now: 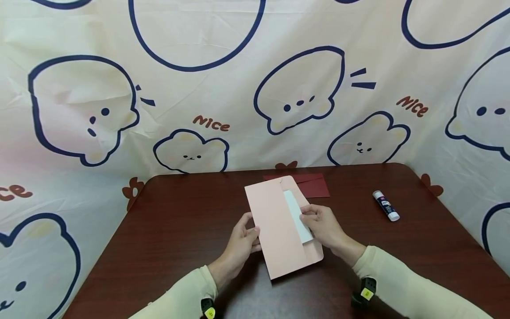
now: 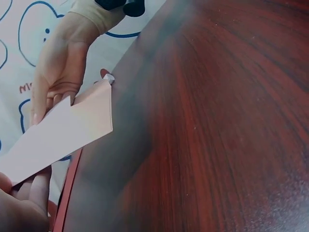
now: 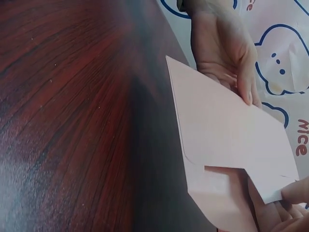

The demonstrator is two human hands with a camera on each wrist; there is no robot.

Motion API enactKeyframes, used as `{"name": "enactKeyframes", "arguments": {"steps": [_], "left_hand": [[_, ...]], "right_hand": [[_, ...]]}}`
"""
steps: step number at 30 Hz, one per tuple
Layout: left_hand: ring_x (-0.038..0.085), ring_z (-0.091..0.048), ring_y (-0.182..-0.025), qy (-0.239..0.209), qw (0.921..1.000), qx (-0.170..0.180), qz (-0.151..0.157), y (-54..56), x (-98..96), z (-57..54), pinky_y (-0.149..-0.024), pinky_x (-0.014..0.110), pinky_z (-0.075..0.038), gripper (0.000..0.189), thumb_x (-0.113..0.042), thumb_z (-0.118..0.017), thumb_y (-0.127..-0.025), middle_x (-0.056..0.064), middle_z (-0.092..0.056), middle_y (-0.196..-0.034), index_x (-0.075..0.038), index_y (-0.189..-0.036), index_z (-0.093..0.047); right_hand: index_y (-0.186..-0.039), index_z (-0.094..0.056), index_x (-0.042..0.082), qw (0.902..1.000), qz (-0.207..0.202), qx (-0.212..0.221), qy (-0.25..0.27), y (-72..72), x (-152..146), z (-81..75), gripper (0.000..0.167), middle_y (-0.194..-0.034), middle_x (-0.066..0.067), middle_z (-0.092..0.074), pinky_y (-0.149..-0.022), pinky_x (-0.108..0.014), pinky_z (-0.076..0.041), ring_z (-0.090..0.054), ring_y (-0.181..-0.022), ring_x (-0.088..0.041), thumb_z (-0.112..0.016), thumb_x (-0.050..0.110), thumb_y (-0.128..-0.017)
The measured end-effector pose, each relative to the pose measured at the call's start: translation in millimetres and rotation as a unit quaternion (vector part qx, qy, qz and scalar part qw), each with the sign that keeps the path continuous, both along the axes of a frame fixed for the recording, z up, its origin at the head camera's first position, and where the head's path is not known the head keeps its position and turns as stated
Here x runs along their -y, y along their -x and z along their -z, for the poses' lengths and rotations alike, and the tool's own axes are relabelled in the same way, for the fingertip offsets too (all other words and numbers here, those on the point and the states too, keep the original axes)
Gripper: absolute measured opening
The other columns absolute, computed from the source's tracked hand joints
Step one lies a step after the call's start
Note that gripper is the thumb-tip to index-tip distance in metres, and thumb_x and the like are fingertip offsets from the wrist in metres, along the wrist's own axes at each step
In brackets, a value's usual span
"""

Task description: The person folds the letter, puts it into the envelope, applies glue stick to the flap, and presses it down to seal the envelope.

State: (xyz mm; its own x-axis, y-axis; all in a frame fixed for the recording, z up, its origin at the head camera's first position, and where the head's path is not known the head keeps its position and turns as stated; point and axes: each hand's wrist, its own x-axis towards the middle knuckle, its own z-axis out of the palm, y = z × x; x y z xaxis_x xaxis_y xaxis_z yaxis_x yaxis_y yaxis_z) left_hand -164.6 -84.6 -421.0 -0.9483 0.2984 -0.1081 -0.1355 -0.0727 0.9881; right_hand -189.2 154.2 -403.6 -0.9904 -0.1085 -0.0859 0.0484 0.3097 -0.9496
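A pale pink envelope [image 1: 275, 226] is held tilted above the table, its open side facing right. My left hand [image 1: 239, 248] grips its left edge, thumb on the front and fingers behind. Out of the opening sticks part of a white card [image 1: 296, 215]; the rest of it is hidden inside. At the card's outer edge, my right hand [image 1: 326, 226] pinches it between thumb and fingers. The right wrist view shows the card [image 3: 270, 188] leaving the pocket beside the open flap [image 3: 217, 186].
Behind the pink envelope a dark red envelope [image 1: 316, 188] lies at the table's far edge, partly covered. A glue stick [image 1: 385, 206] lies on the right of the brown wooden table [image 1: 183, 221]. A printed cloth [image 1: 239, 97] hangs behind.
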Motion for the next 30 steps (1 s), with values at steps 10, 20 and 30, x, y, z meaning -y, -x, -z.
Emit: {"name": "enactKeyframes", "arguments": {"steps": [10, 20, 30], "left_hand": [[0.013, -0.073, -0.088, 0.011, 0.9997, -0.005, -0.02, -1.6, -4.6, 0.8, -0.083, 0.037, -0.059, 0.035, -0.007, -0.037, -0.109, 0.009, -0.074, -0.102, -0.011, -0.143, -0.038], [0.011, -0.069, -0.088, 0.026, 0.9991, -0.013, -0.03, -4.3, -8.8, -1.6, -0.082, 0.034, -0.057, 0.036, -0.007, -0.038, -0.108, 0.003, -0.072, -0.097, -0.013, -0.143, -0.039], [0.013, -0.072, -0.09, 0.022, 0.9988, -0.015, -0.041, -6.8, -11.4, 1.8, -0.079, 0.031, -0.058, 0.031, -0.004, -0.038, -0.107, 0.01, -0.075, -0.102, -0.01, -0.138, -0.041]], "right_hand": [[-0.122, -0.063, -0.01, 0.9985, -0.022, -0.043, -0.027, -1.0, 5.9, -5.4, 0.027, -0.115, -0.025, -0.071, -0.074, -0.025, -0.056, -0.07, -0.089, -0.017, -0.056, 0.005, -0.1], [-0.104, -0.079, 0.006, 0.9415, -0.008, -0.216, -0.258, -6.3, 4.2, -14.5, 0.014, -0.098, -0.007, -0.079, -0.066, -0.028, -0.053, -0.07, -0.084, -0.016, -0.069, 0.011, -0.094], [-0.093, -0.077, 0.01, 0.9565, -0.003, -0.174, -0.234, -4.1, 6.0, -13.3, 0.005, -0.084, -0.002, -0.077, -0.059, -0.026, -0.047, -0.065, -0.074, -0.01, -0.073, 0.009, -0.091]]}}
